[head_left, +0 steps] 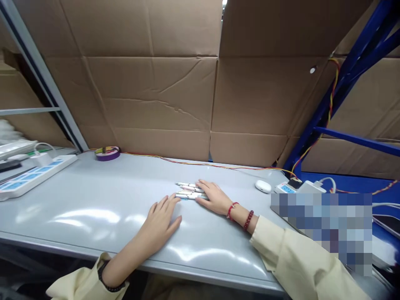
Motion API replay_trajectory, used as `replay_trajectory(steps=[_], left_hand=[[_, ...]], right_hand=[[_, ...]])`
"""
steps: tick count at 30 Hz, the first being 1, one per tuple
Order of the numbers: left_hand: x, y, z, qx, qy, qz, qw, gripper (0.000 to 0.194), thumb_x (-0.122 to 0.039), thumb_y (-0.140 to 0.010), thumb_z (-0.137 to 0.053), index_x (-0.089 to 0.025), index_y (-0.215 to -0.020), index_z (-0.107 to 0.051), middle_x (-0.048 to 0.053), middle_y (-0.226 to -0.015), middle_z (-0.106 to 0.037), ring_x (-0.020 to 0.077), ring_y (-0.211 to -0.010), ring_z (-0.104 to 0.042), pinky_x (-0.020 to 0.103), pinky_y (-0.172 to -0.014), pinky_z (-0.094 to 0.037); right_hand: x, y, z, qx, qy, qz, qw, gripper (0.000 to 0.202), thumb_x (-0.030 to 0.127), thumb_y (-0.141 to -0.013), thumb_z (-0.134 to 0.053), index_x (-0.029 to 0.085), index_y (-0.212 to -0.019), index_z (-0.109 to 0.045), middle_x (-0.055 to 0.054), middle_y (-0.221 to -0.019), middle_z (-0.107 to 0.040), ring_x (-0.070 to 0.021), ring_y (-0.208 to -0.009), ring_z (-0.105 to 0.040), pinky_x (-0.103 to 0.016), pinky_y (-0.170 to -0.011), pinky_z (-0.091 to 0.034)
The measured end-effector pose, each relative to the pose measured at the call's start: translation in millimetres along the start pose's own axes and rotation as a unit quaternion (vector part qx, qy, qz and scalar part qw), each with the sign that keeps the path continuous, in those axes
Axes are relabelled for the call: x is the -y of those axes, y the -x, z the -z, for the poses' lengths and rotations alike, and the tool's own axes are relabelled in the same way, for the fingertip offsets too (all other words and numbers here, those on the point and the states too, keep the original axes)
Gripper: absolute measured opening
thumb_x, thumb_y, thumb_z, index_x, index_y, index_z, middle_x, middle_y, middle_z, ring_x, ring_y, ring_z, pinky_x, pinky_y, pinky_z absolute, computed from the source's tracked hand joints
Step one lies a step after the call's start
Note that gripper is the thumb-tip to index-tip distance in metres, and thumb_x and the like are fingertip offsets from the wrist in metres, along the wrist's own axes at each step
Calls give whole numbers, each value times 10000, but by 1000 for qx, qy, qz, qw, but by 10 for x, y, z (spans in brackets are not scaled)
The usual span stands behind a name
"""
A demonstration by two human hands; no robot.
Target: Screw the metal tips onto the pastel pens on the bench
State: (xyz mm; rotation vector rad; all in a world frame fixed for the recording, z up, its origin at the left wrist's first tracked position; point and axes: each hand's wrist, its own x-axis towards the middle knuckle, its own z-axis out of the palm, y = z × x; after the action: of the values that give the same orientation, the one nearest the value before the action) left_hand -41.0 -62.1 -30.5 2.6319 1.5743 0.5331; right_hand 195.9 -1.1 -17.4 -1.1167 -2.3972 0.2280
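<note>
Several slim white pens (190, 195) lie side by side in a small bunch on the grey table (103, 187). My right hand (215, 197) rests over their right ends, fingers stretched and thumb apart on the near side, so those ends are hidden. It touches the pens without visibly closing round them. Flat on the tabletop, my left hand (162, 223) has its fingers spread and holds nothing. Its fingertips are close to the left ends of the pens; whether they touch cannot be made out.
A purple-edged tape roll (108, 153) lies at the back left, near a white power strip (37, 175). At right are a white earbud case (263, 186), a white charger (311, 187) and a blurred-out area. A thin twisted wire (187, 163) runs along the cardboard wall (156, 91).
</note>
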Motion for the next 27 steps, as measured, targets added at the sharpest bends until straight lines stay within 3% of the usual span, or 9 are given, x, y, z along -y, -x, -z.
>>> replay_trajectory(steps=[4,9,12,15,18,21,23,27], left_hand=[[-53,-8,84,-3,31,-34,999,418,-310,-893,-407,-226,-1300,-368,92,-1397,-363,284,-1319,-259,485,-1022,-326],[-125,-10,174,-4,49,-43,998,410,-282,-870,-450,-222,-1273,-396,98,-1429,-284,279,-1335,-213,473,-1046,-309],[-137,-5,180,16,49,-62,997,385,-278,-878,-445,-224,-1257,-411,93,-1383,-364,267,-1308,-276,470,-1043,-319],[-143,-7,176,15,45,-71,996,363,-272,-880,-449,-213,-1238,-425,99,-1341,-418,260,-1275,-333,470,-1037,-333],[-162,-14,191,9,38,-79,996,317,-252,-876,-457,-200,-1188,-451,105,-1349,-403,262,-1287,-310,470,-1040,-336],[-190,-18,225,7,36,-111,993,170,-204,-873,-452,-206,-1030,-517,84,-1352,-393,254,-1307,-268,449,-1042,-341],[-203,-19,244,6,35,-130,991,121,-183,-873,-447,-205,-960,-529,78,-1351,-390,250,-1309,-258,436,-1036,-350],[-215,-27,262,-3,30,-147,989,163,-161,-867,-453,-197,-1013,-515,94,-1331,-404,252,-1288,-282,427,-1016,-366]], right_hand=[[75,20,7,31,-31,54,998,375,267,-868,-478,163,-1228,-487,-108,-1234,-554,-214,-1125,-503,-367,-966,-376],[308,130,31,62,-71,131,987,401,228,-867,-473,180,-1264,-446,-95,-1221,-556,-202,-1117,-497,-363,-965,-367],[369,186,42,42,-54,125,990,431,275,-868,-491,160,-1278,-424,-121,-1249,-528,-220,-1161,-453,-386,-986,-340],[312,253,85,-14,-30,93,995,435,325,-871,-496,141,-1260,-431,-148,-1276,-491,-235,-1173,-428,-394,-978,-337],[202,347,159,-51,-3,57,997,265,294,-875,-473,138,-1083,-528,-123,-1039,-599,-213,-949,-523,-357,-837,-407],[137,438,220,-26,52,48,997,142,289,-851,-493,162,-840,-556,-54,-762,-591,-175,-705,-501,-316,-691,-396],[137,473,234,0,84,71,994,157,302,-839,-512,171,-760,-545,-35,-705,-573,-159,-658,-478,-298,-669,-372],[179,475,213,40,135,107,984,205,323,-864,-495,172,-739,-556,-35,-680,-583,-151,-634,-479,-281,-651,-348]])
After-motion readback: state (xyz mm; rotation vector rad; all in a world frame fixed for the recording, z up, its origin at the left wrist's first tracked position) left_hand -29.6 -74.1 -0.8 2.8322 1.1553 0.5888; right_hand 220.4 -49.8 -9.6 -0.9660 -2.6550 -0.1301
